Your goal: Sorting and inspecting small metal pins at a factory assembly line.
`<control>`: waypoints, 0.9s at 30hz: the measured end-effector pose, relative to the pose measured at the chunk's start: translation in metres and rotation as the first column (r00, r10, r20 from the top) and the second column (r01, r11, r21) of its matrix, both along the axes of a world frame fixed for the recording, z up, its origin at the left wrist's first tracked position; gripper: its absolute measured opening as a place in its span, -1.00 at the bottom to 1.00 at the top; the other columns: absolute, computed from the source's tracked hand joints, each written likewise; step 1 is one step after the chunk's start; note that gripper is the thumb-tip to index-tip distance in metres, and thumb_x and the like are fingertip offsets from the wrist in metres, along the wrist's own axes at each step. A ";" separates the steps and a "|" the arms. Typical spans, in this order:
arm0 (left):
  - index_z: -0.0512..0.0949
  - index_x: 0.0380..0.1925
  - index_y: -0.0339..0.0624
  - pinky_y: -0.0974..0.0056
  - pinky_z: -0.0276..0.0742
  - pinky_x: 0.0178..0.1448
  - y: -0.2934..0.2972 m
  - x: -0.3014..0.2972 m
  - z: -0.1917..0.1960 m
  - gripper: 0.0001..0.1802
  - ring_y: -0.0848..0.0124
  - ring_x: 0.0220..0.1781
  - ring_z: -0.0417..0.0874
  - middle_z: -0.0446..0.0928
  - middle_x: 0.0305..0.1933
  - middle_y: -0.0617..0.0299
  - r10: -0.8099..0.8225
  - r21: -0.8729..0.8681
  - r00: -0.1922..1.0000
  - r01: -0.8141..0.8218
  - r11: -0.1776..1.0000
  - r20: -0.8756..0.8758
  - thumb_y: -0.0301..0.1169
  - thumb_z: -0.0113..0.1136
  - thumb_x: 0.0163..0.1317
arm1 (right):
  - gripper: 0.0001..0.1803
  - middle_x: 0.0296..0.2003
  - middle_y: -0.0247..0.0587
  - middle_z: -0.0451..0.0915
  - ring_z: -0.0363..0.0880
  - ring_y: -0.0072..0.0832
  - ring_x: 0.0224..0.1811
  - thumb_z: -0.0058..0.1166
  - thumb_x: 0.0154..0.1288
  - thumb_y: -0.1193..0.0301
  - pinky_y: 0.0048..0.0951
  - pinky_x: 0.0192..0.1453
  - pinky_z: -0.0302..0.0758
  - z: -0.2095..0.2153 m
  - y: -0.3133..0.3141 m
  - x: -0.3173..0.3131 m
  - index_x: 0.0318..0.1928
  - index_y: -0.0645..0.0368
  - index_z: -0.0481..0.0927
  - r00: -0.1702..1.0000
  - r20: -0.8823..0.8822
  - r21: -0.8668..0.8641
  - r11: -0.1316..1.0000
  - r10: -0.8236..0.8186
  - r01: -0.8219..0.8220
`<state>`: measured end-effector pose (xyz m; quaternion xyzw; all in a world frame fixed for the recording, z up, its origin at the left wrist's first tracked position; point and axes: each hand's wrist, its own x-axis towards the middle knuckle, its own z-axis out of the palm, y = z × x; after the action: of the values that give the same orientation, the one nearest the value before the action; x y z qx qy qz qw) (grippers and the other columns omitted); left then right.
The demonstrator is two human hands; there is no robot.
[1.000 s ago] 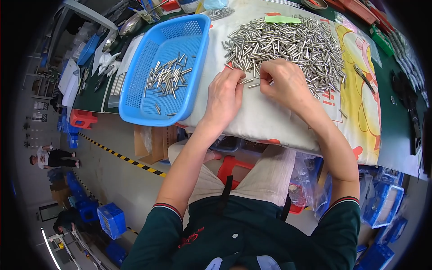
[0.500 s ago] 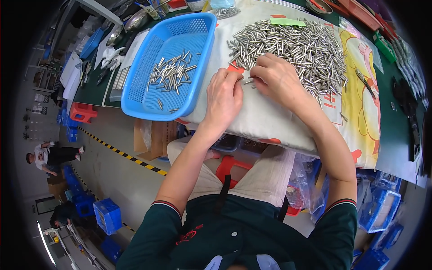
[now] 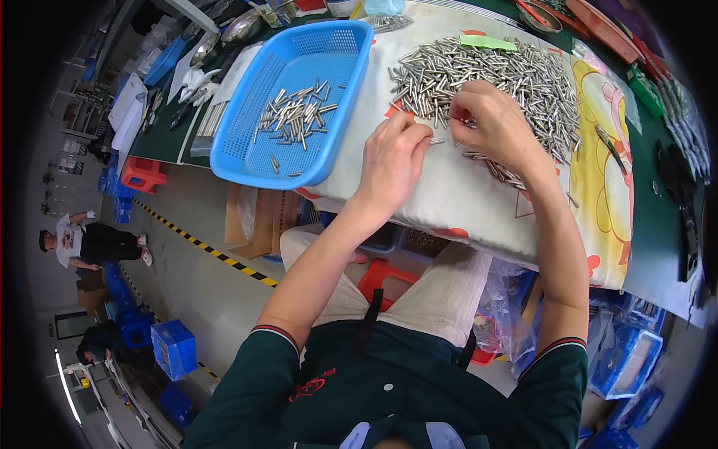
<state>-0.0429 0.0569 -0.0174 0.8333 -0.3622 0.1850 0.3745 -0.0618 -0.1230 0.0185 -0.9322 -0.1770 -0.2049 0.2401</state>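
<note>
A large heap of short, shiny metal pins (image 3: 516, 82) lies on a pale printed cloth (image 3: 441, 198). My left hand (image 3: 393, 161) is closed just left of the heap, thumb and forefinger pinched at one end of a metal pin (image 3: 437, 142) that juts out to the right. Over the heap's near left edge, my right hand (image 3: 492, 123) has its fingers curled in a pinch; whatever is between them is hidden. To the left stands a blue perforated plastic basket (image 3: 224, 153) with a smaller batch of the same pins in it.
Green-handled pliers (image 3: 612, 148) lie right of the heap. A light green paper strip (image 3: 488, 43) rests on the heap's far side. White gloves (image 3: 198, 86) lie beyond the basket. A red stool (image 3: 142, 174) and a standing person (image 3: 97, 239) are on the floor at left.
My right hand has moved right, away from my left hand and back over the heap's edge. A pin now shows at my left fingertips. The view has shifted slightly.
</note>
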 end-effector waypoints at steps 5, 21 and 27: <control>0.56 -0.51 -0.29 0.12 0.47 -0.25 -0.011 0.007 -0.006 -0.93 0.14 -0.33 0.52 0.44 -0.44 0.08 -0.062 0.235 0.991 0.033 0.971 0.116 -0.58 0.16 -0.07 | -0.92 -0.56 -0.10 0.46 0.48 -0.17 -0.41 0.02 -0.17 0.51 -0.24 -0.30 0.42 0.000 0.009 -0.018 -0.61 0.29 0.47 0.984 -0.176 -0.169 0.984 0.031 -0.061; 0.41 -0.28 -0.29 0.40 0.49 -0.13 -0.009 0.018 -0.007 -0.93 0.51 -0.25 0.56 0.53 -0.27 0.20 -0.518 -0.682 0.694 0.054 0.729 -0.500 -0.50 0.00 0.29 | -0.93 -0.52 -0.24 0.50 0.49 -0.34 -0.42 0.13 -0.11 0.56 -0.38 -0.37 0.43 0.003 0.015 -0.013 -0.50 0.25 0.55 0.991 0.127 0.314 0.949 -0.036 -0.006; 0.40 -0.25 -0.29 0.42 0.51 -0.13 -0.008 0.013 -0.008 -0.93 0.53 -0.26 0.56 0.52 -0.31 0.22 -0.620 -0.753 0.655 0.117 0.648 -0.432 -0.53 -0.03 0.30 | -0.88 -0.50 -0.27 0.51 0.48 -0.42 -0.43 0.20 -0.10 0.59 -0.48 -0.42 0.41 -0.018 0.028 -0.007 -0.45 0.25 0.59 0.975 0.219 0.462 0.885 -0.046 -0.062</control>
<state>-0.0298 0.0488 -0.0249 0.5489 -0.2884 -0.0916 0.7792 -0.0683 -0.0955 0.0006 -0.8173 -0.1522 -0.3441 0.4363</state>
